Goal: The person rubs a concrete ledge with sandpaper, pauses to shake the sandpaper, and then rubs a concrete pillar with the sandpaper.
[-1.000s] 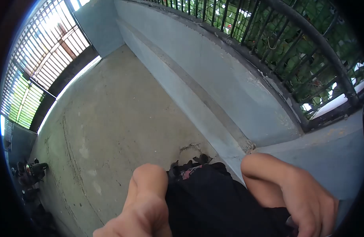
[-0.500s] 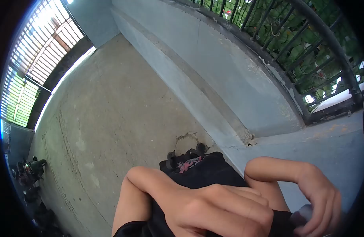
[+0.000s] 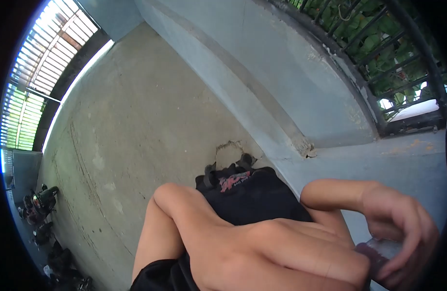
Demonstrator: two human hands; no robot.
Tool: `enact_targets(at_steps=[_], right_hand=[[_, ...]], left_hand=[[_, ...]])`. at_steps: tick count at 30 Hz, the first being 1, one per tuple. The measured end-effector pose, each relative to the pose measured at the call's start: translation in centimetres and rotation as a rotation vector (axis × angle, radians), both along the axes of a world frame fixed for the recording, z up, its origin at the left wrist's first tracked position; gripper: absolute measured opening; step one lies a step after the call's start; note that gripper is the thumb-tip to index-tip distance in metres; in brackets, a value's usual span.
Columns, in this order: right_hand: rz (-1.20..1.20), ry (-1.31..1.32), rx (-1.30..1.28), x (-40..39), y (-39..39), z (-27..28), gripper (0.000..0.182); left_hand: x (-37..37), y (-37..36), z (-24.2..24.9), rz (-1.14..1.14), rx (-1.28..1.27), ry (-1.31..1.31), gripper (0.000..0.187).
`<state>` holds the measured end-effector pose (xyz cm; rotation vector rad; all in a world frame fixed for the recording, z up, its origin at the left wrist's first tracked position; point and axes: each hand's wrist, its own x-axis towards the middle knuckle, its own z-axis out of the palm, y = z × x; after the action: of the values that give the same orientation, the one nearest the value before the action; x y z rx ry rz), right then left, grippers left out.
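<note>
At the lower right, my right hand curls its fingers round a small purple and clear, shiny thing; its kind does not show. My left hand reaches across the bottom of the view with fingers bent and pressed together. Its knuckles lie right beside the purple thing, and its fingertips are hidden. Beyond both hands lies a black cloth piece, bag-like, with a pinkish print and two dark straps at its far end.
A bare concrete floor with cracks spreads ahead. Along the right runs a grey-blue wall with a ledge, below a black metal railing and leaves. A barred gate stands far left. Motorbikes show at the left edge.
My left hand has shifted right, toward the purple thing. My right hand has moved slightly right, and more of the purple thing shows. The camera view has tilted a little downward.
</note>
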<state>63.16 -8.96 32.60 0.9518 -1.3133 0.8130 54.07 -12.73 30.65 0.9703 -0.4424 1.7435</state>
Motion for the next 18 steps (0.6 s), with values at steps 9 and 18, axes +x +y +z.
enact_targets(at_steps=[9, 18], right_hand=[[-0.600, -0.048, -0.057, 2.6, -2.6, 0.3, 0.022], [-0.414, -0.285, 0.074, 4.2, -1.7, 2.1, 0.017]], left_hand=[[0.4, -1.2, 2.0, -0.084, -0.194, -0.233, 0.027], [0.1, -2.8, 0.6, -0.261, -0.181, -0.129, 0.026]])
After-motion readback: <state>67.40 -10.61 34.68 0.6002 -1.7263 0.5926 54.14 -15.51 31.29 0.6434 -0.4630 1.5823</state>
